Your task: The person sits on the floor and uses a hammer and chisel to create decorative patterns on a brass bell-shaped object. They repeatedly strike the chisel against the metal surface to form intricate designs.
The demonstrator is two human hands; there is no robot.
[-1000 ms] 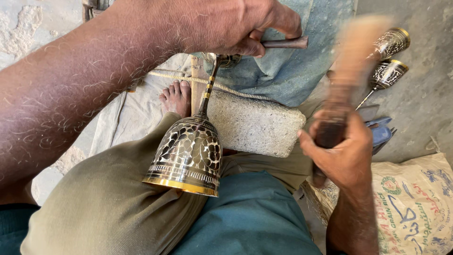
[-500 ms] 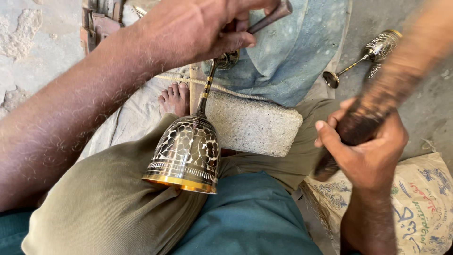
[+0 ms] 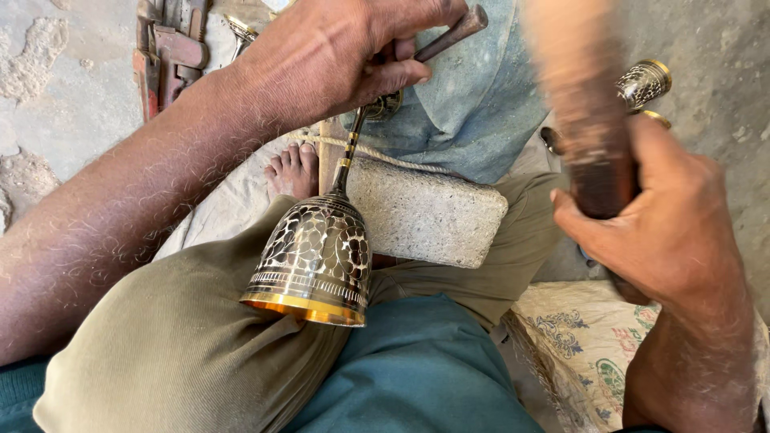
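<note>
Item: engraved brass goblet with a black-and-silver floral bowl and a gold rim point(image 3: 313, 261), laid on its side across the person's olive-trousered thigh point(image 3: 168, 353), rim toward the camera. Its thin banded stem point(image 3: 350, 152) runs up and away to the foot, which sits under the left hand.

Left hand point(image 3: 353, 52): clenched around a short dark metal punch or chisel point(image 3: 449, 34), tip set near the goblet's foot; the exact contact point is hidden by the fingers.

Right hand point(image 3: 666, 224): gripping the dark handle of a wooden mallet point(image 3: 585, 104), raised and motion-blurred, well apart from the goblet.

Support: rough grey stone block point(image 3: 425, 212) resting on the leg, just beside the stem, at the near edge of a faded blue cloth point(image 3: 481, 104). A bare foot point(image 3: 293, 170) shows beyond the bowl.

Surroundings: rust-red pipe wrench point(image 3: 168, 56) on the concrete floor at the far left corner; a second engraved brass goblet point(image 3: 642, 82) on the floor at the far right, partly behind the mallet; printed woven sack point(image 3: 577, 345) at the near right.

Handling note: likely hollow sheet brass, rigid but dentable, fairly light, polished and so slippery. The stem looks the weakest part and might bend. Best held around the bowl or at the foot, braced against the thigh.
</note>
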